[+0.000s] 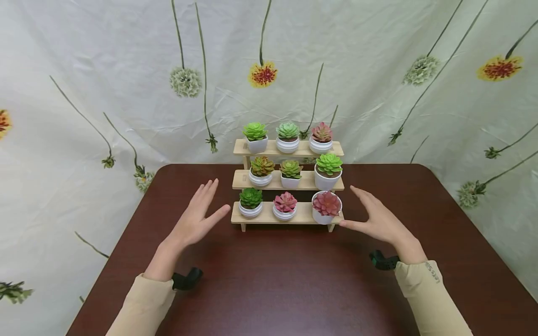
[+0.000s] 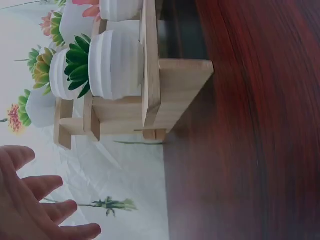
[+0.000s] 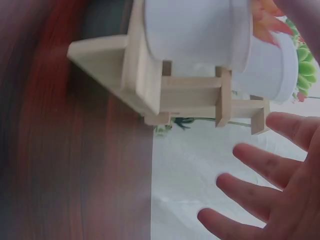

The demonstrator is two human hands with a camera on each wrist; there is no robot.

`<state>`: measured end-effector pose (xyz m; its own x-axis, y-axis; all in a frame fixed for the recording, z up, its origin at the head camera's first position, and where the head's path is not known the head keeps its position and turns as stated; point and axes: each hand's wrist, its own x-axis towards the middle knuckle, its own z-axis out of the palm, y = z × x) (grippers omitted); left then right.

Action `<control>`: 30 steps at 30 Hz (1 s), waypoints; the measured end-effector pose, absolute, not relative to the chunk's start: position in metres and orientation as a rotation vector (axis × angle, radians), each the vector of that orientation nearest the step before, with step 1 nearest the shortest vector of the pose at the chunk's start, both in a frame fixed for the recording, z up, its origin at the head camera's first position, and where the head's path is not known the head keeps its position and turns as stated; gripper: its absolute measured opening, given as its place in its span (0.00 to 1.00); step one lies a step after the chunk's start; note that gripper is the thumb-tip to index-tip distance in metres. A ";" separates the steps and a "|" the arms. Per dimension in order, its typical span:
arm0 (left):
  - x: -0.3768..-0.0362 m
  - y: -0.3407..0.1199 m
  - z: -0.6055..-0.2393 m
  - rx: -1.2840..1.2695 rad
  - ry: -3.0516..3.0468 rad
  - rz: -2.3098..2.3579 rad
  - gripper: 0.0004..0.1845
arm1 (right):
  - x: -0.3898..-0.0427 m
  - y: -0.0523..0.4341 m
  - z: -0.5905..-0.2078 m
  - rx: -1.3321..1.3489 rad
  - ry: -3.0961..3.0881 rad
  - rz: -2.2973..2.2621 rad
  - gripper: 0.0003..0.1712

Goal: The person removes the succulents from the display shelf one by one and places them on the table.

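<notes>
A light wooden shelf with three tiers bears several small potted succulents in white pots. To its left is my left hand, fingers extended and thumb spread, holding nothing. It is nearest to the dark green succulent on the lowest tier. My right hand is on the other side, also with spread fingers and nothing held. Its thumb tip lies by the lowest tier's right end, close to the dusty red succulent; whether it touches the wood, I cannot tell. A pink succulent sits between those two.
The shelf stands toward the back of a dark reddish-brown table. Behind hangs a pale cloth printed with flowers. Bright green succulents and others fill the upper tiers. Each wrist wears a dark band.
</notes>
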<state>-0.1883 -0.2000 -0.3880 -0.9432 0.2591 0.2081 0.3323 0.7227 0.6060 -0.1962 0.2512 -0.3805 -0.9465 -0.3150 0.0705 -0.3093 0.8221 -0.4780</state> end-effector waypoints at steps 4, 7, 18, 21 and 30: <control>-0.188 -0.196 -0.390 -0.445 -2.755 -1.179 0.38 | -0.199 0.245 -0.382 -0.519 2.952 -0.908 0.58; -0.188 -0.193 -0.392 -0.408 -2.719 -1.299 0.36 | -0.202 0.241 -0.382 -0.541 2.920 -1.015 0.54; -0.193 -0.178 -0.406 -0.267 -2.466 -1.803 0.30 | -0.206 0.233 -0.388 -0.524 2.757 -1.274 0.43; -0.195 -0.176 -0.412 -0.163 -2.377 -1.952 0.28 | -0.207 0.232 -0.391 -0.536 2.668 -1.381 0.41; -0.198 -0.174 -0.435 0.013 -2.165 -2.280 0.25 | -0.212 0.228 -0.402 -0.597 2.427 -1.671 0.41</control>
<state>-0.1979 -0.1745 -0.4349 -1.0000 -0.0038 -0.0077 -0.0075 -0.0521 0.9986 -0.2118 0.2284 -0.4024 -0.9124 -0.3941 0.1110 -0.2442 0.3063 -0.9201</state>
